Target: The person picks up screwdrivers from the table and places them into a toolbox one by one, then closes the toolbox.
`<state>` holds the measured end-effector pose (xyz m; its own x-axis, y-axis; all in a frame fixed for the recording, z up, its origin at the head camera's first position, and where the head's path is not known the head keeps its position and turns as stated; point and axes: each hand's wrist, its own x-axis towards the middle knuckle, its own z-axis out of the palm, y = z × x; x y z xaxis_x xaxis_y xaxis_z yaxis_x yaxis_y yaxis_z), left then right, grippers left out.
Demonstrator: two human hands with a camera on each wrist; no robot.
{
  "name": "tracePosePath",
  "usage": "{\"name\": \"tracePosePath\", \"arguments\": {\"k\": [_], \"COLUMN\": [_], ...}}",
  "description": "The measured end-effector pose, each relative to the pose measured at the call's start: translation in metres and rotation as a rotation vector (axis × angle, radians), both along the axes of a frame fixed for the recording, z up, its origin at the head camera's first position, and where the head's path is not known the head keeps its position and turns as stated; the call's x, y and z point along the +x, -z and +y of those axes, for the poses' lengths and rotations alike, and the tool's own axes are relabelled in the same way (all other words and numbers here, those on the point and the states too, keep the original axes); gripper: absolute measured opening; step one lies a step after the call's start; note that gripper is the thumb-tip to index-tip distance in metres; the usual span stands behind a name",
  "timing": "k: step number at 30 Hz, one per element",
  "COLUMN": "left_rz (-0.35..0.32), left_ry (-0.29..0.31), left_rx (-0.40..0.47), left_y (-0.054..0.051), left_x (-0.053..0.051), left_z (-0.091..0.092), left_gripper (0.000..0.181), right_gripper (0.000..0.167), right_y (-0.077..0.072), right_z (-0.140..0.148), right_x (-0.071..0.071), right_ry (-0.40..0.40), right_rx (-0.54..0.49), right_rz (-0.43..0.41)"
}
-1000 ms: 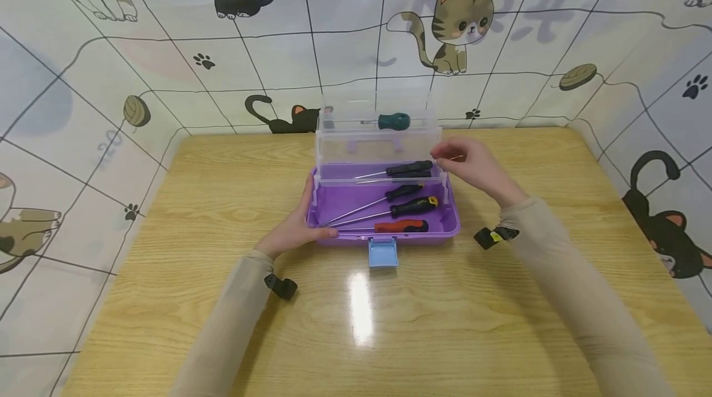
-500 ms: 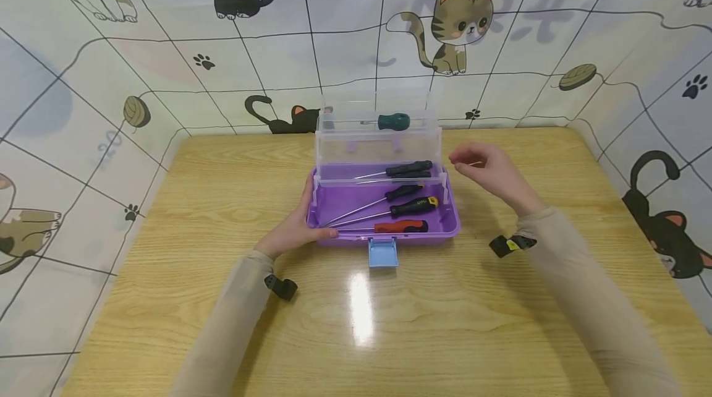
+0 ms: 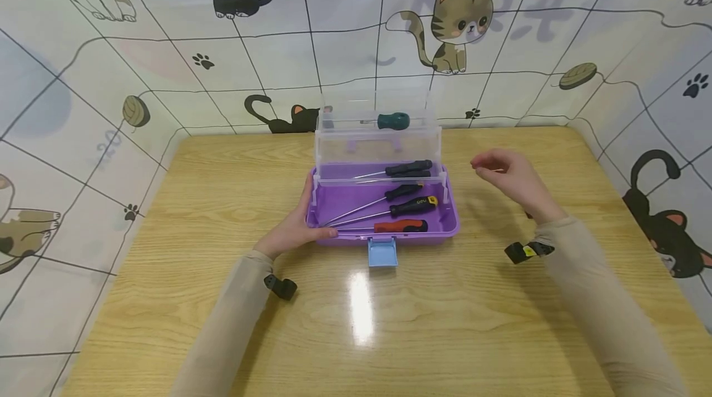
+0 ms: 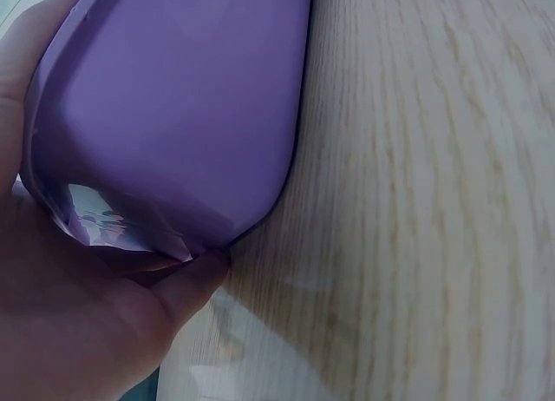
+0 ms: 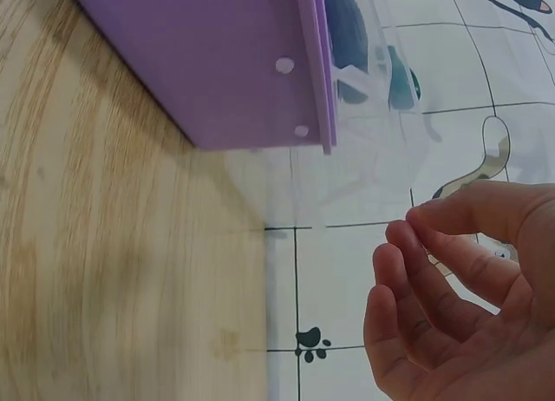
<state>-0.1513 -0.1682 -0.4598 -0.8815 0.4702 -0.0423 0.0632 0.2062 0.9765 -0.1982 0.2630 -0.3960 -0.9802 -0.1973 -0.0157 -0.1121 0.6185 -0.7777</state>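
A purple toolbox (image 3: 345, 199) stands with its clear lid (image 3: 384, 149) raised. Inside lie a red and black screwdriver (image 3: 400, 226), a black one with a yellow end (image 3: 414, 206) and a smaller black one (image 3: 404, 191). More black screwdrivers (image 3: 408, 167) show at the clear plastic towards the back; a stubby green screwdriver (image 3: 394, 121) rests higher up. My left hand (image 3: 292, 227) grips the box's left end, thumb on the front rim; the left wrist view shows fingers round the purple wall (image 4: 173, 115). Right of the box, my right hand (image 3: 514, 180) hovers, fingers loosely bent, holding nothing.
A blue latch (image 3: 382, 253) hangs down at the box's front. The wooden table (image 3: 445, 323) ends at a cat-print sheet (image 3: 356, 13) behind and at both sides. Each wrist carries a small black camera, such as the left one (image 3: 280, 287).
My right hand has moved away from the lid's right edge, to the right and slightly nearer. My left hand and the toolbox have stayed where they were.
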Motion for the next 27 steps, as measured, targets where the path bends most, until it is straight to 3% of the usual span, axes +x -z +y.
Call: {"name": "tracePosePath", "arguments": {"k": [3,10,19,27], "left_rz": [-0.015,-0.030,-0.022,-0.024], "left_ry": [-0.004,0.008,0.017,0.015], "left_rx": [-0.009,0.018,0.038,0.012], "left_y": [-0.004,-0.026,-0.028,-0.026], "left_x": [0.001,0.009,0.010,0.008], "left_z": [0.001,0.005,0.006,0.006], "left_gripper": [0.129,0.129,0.128,0.127], "right_gripper": [0.031,0.031,0.035,0.039], "right_y": [0.002,0.011,0.028,0.035], "right_z": [0.005,0.018,0.037,0.054], "right_x": [0.001,0.001,0.005,0.012], "right_ry": [0.001,0.004,0.049,0.086], "right_rx": [0.022,0.069,0.018,-0.037], "right_rz": [0.010,-0.017,-0.011,-0.013]}}
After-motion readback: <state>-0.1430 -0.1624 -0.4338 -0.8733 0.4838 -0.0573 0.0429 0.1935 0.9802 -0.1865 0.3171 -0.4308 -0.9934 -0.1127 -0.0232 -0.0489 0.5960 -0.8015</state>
